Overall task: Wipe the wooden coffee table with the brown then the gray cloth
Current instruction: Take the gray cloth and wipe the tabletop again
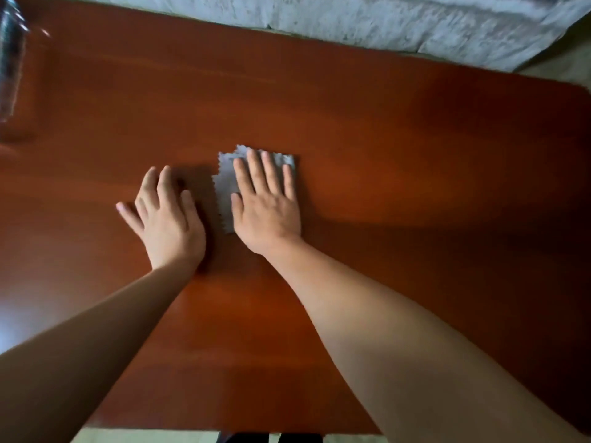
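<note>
At the table's far left corner stands a blurred clear vessel (11, 59), perhaps a bottle; its contents cannot be told. The wooden coffee table (415, 155) is glossy reddish-brown, with mottled gray fabric (383, 20) beyond its far edge. Near the table's middle the right hand (268, 212) presses flat, fingers straight, on the zigzag-edged gray cloth (225, 183); the left hand (166, 219) lies spread on bare wood just beside it

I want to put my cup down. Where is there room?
Bare table right of the right hand and cloth, out to the rounded corner, and along the far edge. Crowded: the middle, with the left hand beside the cloth, and the far left, with a blurry clear thing.
</note>
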`<state>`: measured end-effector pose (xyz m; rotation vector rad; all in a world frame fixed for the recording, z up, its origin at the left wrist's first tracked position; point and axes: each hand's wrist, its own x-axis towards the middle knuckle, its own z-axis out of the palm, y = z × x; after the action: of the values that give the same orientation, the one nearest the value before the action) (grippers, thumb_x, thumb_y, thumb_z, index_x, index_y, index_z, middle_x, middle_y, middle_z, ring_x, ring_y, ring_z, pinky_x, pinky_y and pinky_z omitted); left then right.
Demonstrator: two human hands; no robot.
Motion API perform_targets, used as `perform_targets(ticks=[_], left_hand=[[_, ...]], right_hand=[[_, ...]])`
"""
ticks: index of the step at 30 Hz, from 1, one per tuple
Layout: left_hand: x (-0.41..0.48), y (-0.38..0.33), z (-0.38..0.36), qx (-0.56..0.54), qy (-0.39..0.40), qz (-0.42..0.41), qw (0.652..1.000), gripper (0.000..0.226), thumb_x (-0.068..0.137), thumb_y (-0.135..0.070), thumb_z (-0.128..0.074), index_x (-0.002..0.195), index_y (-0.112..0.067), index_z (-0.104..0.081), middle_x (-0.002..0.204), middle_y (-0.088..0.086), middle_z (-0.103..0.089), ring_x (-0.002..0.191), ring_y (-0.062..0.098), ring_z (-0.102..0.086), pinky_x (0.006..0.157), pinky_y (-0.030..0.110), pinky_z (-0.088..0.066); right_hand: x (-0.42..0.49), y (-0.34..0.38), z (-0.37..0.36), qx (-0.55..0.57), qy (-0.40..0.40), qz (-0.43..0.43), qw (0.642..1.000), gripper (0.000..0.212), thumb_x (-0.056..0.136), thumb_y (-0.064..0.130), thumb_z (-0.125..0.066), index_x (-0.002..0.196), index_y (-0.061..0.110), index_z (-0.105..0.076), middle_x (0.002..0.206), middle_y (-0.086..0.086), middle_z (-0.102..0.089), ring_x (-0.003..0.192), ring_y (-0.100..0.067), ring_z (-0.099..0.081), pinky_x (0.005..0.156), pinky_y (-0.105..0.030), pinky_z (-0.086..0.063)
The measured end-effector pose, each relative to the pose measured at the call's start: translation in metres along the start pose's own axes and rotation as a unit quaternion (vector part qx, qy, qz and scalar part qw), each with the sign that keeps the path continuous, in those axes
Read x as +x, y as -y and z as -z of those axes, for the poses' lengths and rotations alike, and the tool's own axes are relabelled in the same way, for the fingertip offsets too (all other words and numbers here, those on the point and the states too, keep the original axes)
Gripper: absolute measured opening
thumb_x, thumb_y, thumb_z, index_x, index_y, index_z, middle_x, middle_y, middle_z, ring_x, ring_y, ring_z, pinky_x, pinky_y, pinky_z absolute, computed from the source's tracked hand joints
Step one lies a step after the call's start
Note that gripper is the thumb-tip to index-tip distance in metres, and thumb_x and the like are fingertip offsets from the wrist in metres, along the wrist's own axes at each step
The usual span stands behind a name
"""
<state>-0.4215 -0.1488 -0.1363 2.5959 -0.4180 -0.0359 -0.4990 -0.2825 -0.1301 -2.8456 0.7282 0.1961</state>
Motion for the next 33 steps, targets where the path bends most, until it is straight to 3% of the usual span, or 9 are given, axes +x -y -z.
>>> perform_targets(ticks=[4, 7, 11, 17, 22, 25, 29, 33], left_hand=[[-0.052, -0.003, -0.006, 0.109, 0.042, -0.022, 0.993, 0.053, 0.106, -0.036, -0.037, 0.155, -0.018, -0.034, 0.167, 0.007, -0.025, 0.156, 0.026, -0.015, 0.124, 0.062, -0.002], [-0.071, -0.007, -0.012, 0.15, 0.053, -0.027, 0.987, 0.057, 0.107, -0.041, -0.034, 0.158, -0.018, -0.028, 0.17, 0.008, -0.019, 0.158, 0.026, -0.008, 0.126, 0.059, -0.004], [-0.069, -0.008, -0.011, 0.152, 0.043, -0.029, 0.987, 0.054, 0.106, -0.039, -0.034, 0.156, -0.019, -0.03, 0.169, 0.008, -0.022, 0.158, 0.027, -0.011, 0.125, 0.06, -0.007], [-0.07, -0.01, -0.011, 0.159, 0.035, -0.03, 0.986, 0.054, 0.105, -0.038, -0.033, 0.156, -0.02, -0.031, 0.168, 0.008, -0.024, 0.157, 0.028, -0.013, 0.125, 0.06, -0.009], [-0.069, -0.011, -0.009, 0.145, 0.039, -0.029, 0.988, 0.056, 0.103, -0.037, -0.035, 0.156, -0.02, -0.032, 0.168, 0.007, -0.023, 0.157, 0.026, -0.012, 0.125, 0.058, -0.007], [-0.068, -0.006, -0.003, 0.113, 0.049, -0.031, 0.992, 0.058, 0.101, -0.035, -0.038, 0.157, -0.021, -0.033, 0.169, 0.005, -0.022, 0.158, 0.024, -0.01, 0.127, 0.054, -0.004], [-0.064, 0.004, 0.006, 0.05, 0.08, -0.044, 0.995, 0.057, 0.1, -0.036, -0.036, 0.155, -0.022, -0.04, 0.169, 0.002, -0.024, 0.158, 0.021, -0.011, 0.128, 0.046, -0.002], [-0.07, 0.039, 0.031, 0.036, 0.123, -0.141, 0.982, 0.054, 0.103, -0.034, -0.033, 0.152, -0.016, -0.046, 0.167, 0.005, -0.031, 0.155, 0.026, -0.022, 0.126, 0.046, -0.018]], right_hand=[[-0.033, -0.037, -0.001, -0.008, -0.013, 0.033, 0.999, 0.062, 0.11, 0.045, -0.024, 0.168, 0.025, -0.014, 0.176, 0.0, -0.009, 0.163, -0.021, -0.002, 0.13, -0.052, -0.001], [-0.067, -0.092, 0.001, -0.009, -0.021, 0.01, 1.0, 0.061, 0.111, 0.045, -0.022, 0.168, 0.023, -0.017, 0.176, -0.002, -0.012, 0.163, -0.022, -0.006, 0.13, -0.052, -0.005], [-0.115, -0.176, 0.003, -0.032, -0.049, -0.057, 0.997, 0.06, 0.111, 0.043, -0.024, 0.166, 0.02, -0.027, 0.174, -0.004, -0.022, 0.161, -0.025, -0.016, 0.13, -0.053, -0.013], [-0.182, -0.243, 0.007, -0.045, -0.002, -0.192, 0.98, 0.065, 0.109, 0.045, -0.012, 0.168, 0.018, -0.013, 0.176, -0.008, -0.011, 0.162, -0.027, -0.009, 0.129, -0.056, -0.015], [-0.184, -0.19, -0.003, -0.007, -0.017, -0.277, 0.961, 0.067, 0.107, 0.045, -0.016, 0.168, 0.016, -0.014, 0.175, -0.011, -0.011, 0.162, -0.03, -0.009, 0.128, -0.059, -0.014], [-0.182, -0.12, -0.012, -0.02, -0.01, -0.209, 0.978, 0.067, 0.106, 0.044, -0.021, 0.167, 0.016, -0.02, 0.175, -0.009, -0.014, 0.162, -0.03, -0.012, 0.128, -0.057, -0.014], [-0.172, -0.007, -0.025, 0.012, 0.004, -0.074, 0.997, 0.066, 0.107, 0.046, -0.029, 0.167, 0.021, -0.02, 0.176, -0.004, -0.01, 0.163, -0.026, -0.003, 0.128, -0.056, -0.006], [-0.176, 0.072, -0.037, 0.038, 0.023, 0.019, 0.999, 0.063, 0.109, 0.045, -0.029, 0.167, 0.019, -0.021, 0.176, -0.006, -0.012, 0.163, -0.026, -0.001, 0.128, -0.057, -0.004]])
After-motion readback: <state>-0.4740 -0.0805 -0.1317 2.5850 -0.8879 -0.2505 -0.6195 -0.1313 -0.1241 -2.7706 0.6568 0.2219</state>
